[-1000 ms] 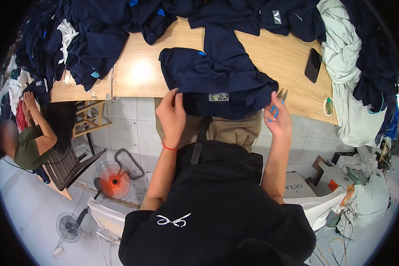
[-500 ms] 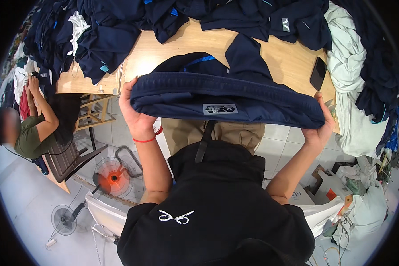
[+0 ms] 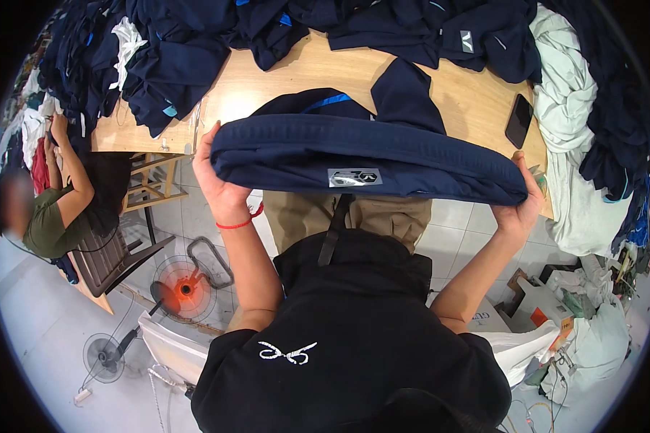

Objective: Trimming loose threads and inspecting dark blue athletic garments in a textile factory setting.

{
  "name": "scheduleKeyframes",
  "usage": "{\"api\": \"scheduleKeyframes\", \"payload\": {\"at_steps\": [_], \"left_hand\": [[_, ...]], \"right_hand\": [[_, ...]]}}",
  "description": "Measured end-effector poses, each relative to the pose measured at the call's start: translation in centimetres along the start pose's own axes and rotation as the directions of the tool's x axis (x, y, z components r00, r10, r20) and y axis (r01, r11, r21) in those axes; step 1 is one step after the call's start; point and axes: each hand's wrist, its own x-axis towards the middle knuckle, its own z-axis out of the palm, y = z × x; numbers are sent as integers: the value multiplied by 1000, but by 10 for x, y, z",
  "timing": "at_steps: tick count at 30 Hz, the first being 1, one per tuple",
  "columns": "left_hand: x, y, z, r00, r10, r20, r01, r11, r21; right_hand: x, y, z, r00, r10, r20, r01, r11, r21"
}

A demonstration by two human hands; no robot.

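Observation:
Between my two hands a navy garment [image 3: 412, 144] is stretched wide by its waistband, above the near edge of the table. My left hand [image 3: 222, 186] grips one end of the band, thumb up along the outside. At the other end, my right hand [image 3: 518, 200] has hold of it in the same way, some fingers hidden by the cloth. A silver label [image 3: 354, 177] shows on the inner side of the opening. Beyond the band, the rest of the garment, with a bright blue strip, lies on the wooden table [image 3: 267, 83].
Piles of navy garments [image 3: 390, 32] cover the table's far side. A black phone [image 3: 518, 121] lies at the right, beside pale cloth [image 3: 567, 86]. At the left a person [image 3: 58, 209] handles cloth, near a chair [image 3: 112, 252] and an orange-centred fan [image 3: 185, 289].
The waistband has tilted slightly, and the label has shifted a little left. The garment's far part on the table has moved slightly right. Both hands keep their hold.

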Motion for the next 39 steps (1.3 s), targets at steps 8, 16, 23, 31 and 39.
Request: {"api": "scheduleKeyframes", "payload": {"at_steps": [8,16,23,31,39], "left_hand": [[8,-8,-8,994,-104,-33,99,989,-110],[6,-12,-4,975,-126,183,180,931,-317],[6,-12,-7,982,-79,170,150,877,-456],[2,-6,-17,975,-65,210,159,868,-470],[7,-16,-29,979,94,182,-104,994,44]], "right_hand": [[-10,10,22,967,-22,-255,-11,992,-126],[14,-6,-24,964,144,224,-159,986,52],[12,-6,-20,891,294,346,-383,896,225],[3,-1,-13,872,310,379,-408,888,212],[-19,10,-10,910,-12,415,49,996,-79]]}}
